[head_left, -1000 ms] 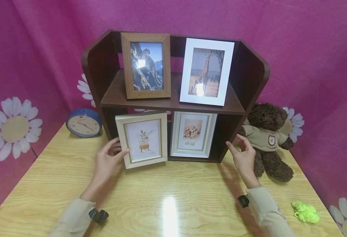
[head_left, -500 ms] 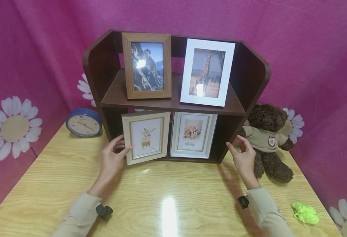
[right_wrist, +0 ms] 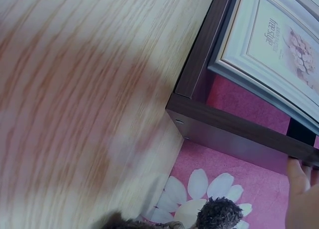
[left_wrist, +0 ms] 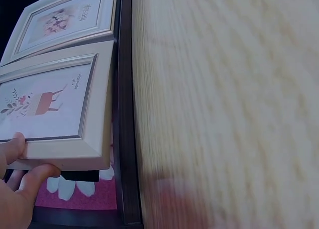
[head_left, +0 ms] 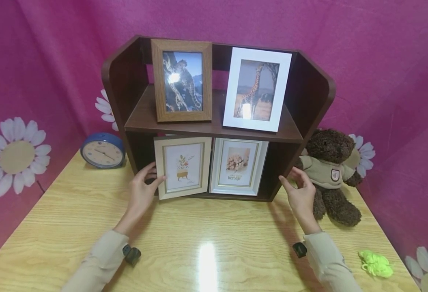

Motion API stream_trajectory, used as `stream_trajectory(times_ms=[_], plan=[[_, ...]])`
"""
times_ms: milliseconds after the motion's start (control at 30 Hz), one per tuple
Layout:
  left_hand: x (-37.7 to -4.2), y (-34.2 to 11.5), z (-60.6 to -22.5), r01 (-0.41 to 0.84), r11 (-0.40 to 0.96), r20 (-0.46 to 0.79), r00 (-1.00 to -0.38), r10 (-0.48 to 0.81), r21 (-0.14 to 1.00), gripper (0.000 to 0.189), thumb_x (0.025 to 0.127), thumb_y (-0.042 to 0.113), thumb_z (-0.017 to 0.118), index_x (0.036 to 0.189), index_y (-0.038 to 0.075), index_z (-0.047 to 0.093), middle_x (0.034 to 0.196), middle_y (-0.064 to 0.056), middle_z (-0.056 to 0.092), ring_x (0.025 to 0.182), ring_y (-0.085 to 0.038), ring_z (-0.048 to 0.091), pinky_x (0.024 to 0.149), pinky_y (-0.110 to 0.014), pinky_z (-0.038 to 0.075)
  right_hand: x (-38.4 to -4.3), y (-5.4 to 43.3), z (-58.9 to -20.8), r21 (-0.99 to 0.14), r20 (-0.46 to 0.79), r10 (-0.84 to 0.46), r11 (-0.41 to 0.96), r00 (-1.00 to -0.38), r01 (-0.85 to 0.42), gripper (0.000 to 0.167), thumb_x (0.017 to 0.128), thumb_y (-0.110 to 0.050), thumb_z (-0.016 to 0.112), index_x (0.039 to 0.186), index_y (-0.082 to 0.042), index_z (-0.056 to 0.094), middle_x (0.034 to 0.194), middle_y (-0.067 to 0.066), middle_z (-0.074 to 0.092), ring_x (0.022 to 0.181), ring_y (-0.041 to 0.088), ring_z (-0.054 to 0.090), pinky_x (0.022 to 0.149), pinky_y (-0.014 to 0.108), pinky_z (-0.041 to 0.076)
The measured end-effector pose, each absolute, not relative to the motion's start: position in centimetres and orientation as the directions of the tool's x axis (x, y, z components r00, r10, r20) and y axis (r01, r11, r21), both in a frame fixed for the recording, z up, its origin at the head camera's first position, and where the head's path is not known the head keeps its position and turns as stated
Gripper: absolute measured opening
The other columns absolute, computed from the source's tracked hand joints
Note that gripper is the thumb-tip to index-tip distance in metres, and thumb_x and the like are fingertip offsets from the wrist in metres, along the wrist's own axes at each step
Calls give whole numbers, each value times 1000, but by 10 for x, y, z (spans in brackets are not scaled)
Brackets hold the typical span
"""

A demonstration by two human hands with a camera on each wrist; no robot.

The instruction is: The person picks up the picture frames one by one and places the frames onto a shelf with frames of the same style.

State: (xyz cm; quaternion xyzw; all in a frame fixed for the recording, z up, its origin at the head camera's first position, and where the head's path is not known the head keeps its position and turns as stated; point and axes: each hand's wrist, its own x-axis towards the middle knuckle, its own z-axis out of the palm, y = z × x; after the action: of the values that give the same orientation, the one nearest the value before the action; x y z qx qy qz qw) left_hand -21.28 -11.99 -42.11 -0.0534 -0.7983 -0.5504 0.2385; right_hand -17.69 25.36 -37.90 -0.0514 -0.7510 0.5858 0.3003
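My left hand holds a cream picture frame with a potted-plant print by its left side. The thumb lies on the front border, fingers behind. This frame stands slightly tilted in the lower left bay of a dark brown shelf; in the left wrist view, its lower edge lies close to the shelf's bottom board. Beside it leans a white frame with a flower print. My right hand pinches the front edge of the shelf's right side panel, its fingers partly hidden behind.
On the upper shelf stand a brown wooden frame with a leopard picture and a white frame with a giraffe. A blue clock sits left, a teddy bear right. Neon yellow string lies on the wooden table.
My left hand has moved the cream frame rightward and back into the lower left bay, turning it more upright beside the white one. The right hand has stayed at the side panel.
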Motion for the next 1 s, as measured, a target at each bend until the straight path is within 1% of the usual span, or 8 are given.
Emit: stream_trajectory(times_ms=[233, 467, 533, 600, 700, 733, 900, 1000], plan=[[-220, -118, -419, 348, 413, 452, -872, -188, 842, 48, 78, -2, 74, 123, -8, 57, 102, -24, 66, 87, -34, 64, 69, -2, 41, -177, 253, -379, -916, 385, 443, 293, -810, -275, 35, 80, 9, 69, 114, 11, 58, 85, -24, 61, 85, -5, 58, 79, 6, 46], [-226, -117, -418, 308, 404, 409, -892, -192, 861, 48, 82, 1, 72, 126, -6, 55, 105, -23, 66, 90, -33, 64, 67, -5, 43, -176, 252, -378, -913, 388, 440, 302, -810, -273, 35, 80, 9, 69, 114, 11, 58, 84, -23, 61, 84, -6, 58, 82, 7, 46], [-228, -116, -417, 284, 412, 385, -904, -187, 866, 48, 83, 2, 71, 128, -5, 54, 107, -23, 65, 93, -33, 64, 71, -13, 47, -178, 254, -382, -911, 392, 441, 306, -807, -276, 36, 80, 8, 69, 114, 11, 58, 84, -23, 61, 84, -6, 58, 83, 10, 47], [-230, -116, -417, 262, 417, 361, -915, -180, 870, 48, 85, 3, 69, 130, -4, 53, 110, -23, 64, 96, -32, 63, 76, -23, 51, -183, 259, -389, -910, 394, 445, 310, -804, -275, 35, 80, 7, 70, 113, 8, 59, 84, -24, 61, 84, -6, 58, 84, 12, 48], [-233, -114, -415, 241, 420, 339, -924, -176, 875, 48, 87, 4, 67, 131, -4, 51, 114, -23, 63, 100, -34, 62, 83, -40, 53, -189, 266, -400, -909, 396, 448, 316, -802, -272, 35, 80, 3, 72, 113, 4, 61, 85, -25, 61, 85, -6, 58, 84, 14, 49], [-234, -113, -415, 242, 422, 341, -923, -177, 874, 48, 87, 4, 67, 132, -5, 50, 115, -24, 62, 101, -34, 61, 84, -43, 53, -192, 268, -403, -909, 395, 449, 319, -801, -269, 35, 80, 2, 73, 113, 3, 61, 85, -26, 61, 85, -6, 58, 84, 15, 49], [-239, -110, -413, 246, 420, 347, -920, -183, 874, 48, 87, 2, 65, 132, -7, 49, 116, -27, 61, 102, -38, 61, 87, -48, 52, -192, 268, -403, -912, 384, 454, 322, -804, -254, 36, 81, 1, 73, 115, 3, 61, 86, -27, 61, 87, -6, 58, 85, 16, 50], [-241, -110, -413, 243, 429, 348, -919, -186, 870, 48, 88, 2, 65, 132, -7, 48, 115, -28, 61, 102, -39, 61, 87, -48, 52, -193, 268, -403, -913, 382, 454, 321, -805, -252, 36, 81, 2, 72, 115, 3, 61, 86, -27, 61, 88, -6, 58, 83, 13, 49]])
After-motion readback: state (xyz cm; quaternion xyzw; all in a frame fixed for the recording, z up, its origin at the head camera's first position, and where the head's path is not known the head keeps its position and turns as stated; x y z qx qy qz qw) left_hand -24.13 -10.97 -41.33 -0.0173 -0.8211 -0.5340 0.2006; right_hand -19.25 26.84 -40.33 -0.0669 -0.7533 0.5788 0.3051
